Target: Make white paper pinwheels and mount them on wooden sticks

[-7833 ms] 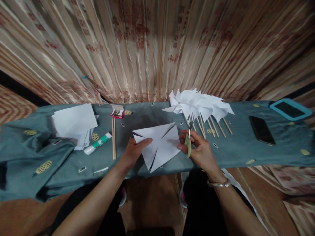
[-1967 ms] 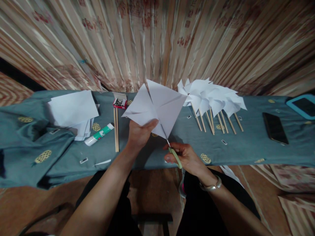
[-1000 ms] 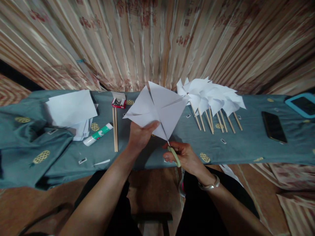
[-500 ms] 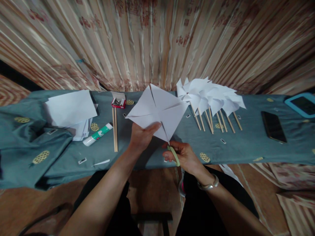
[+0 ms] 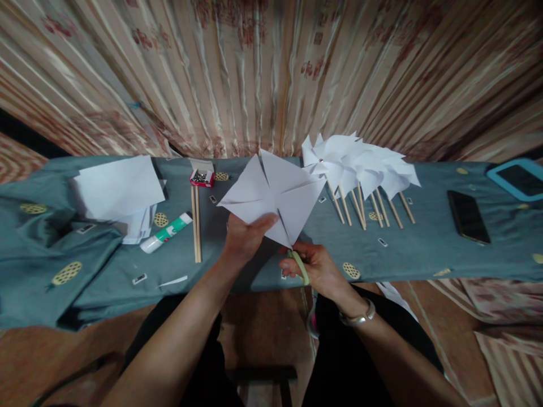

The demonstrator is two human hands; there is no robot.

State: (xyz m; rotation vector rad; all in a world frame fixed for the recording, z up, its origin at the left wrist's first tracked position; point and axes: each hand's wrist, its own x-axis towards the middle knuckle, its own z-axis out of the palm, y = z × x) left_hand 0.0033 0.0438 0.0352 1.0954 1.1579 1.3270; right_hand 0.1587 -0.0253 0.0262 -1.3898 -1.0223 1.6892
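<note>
A white paper square (image 5: 294,206), slit from its corners toward the middle, is held up over the cloth. My left hand (image 5: 246,237) grips it from the near left, thumb on top and fingers hidden underneath. At the paper's nearest corner my right hand (image 5: 316,268) is closed around green-handled scissors (image 5: 299,265); their blades are mostly hidden by the hand and paper. Just right of the square lie several finished paper pinwheels (image 5: 360,164) on wooden sticks, overlapping in a row.
On the blue-green cloth (image 5: 403,257) lie a paper stack (image 5: 119,186), a glue stick (image 5: 166,232), loose wooden sticks (image 5: 195,226), a red box of metal pins (image 5: 202,177) and a paper sliver (image 5: 173,281). Rightward are a phone (image 5: 468,216) and a blue-framed device (image 5: 520,178).
The view has shifted slightly. The far corners of the paper sit a little lower, so it is tilted somewhat differently. Both hands keep their holds.
</note>
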